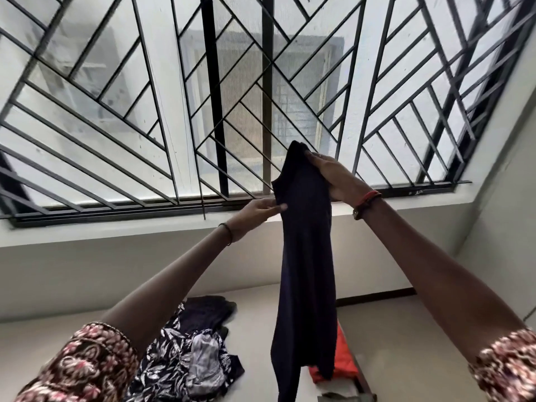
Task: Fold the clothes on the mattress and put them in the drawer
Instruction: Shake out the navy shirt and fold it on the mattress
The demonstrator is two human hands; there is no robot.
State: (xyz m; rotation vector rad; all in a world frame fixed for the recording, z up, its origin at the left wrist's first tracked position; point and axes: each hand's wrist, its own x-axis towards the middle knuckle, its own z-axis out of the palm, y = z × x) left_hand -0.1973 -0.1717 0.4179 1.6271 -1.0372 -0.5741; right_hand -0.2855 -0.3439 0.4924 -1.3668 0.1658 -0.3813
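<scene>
One dark garment (pixel 304 256) hangs, hem cut off, right hand (pixel 333 178) gripping its top, left hand (pixel 255 211) pinching its edge.

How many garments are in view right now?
4: a navy garment held up in the right hand; lying below, a black garment, a floral print and a grey piece. More may be buried; the orange fabric is unclear.

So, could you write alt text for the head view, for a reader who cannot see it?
A person holds a dark garment up in front of a barred window: the right hand grips its top, the left hand pinches its side edge. Below, a pile of unfolded clothes lies on the pale mattress.
</scene>
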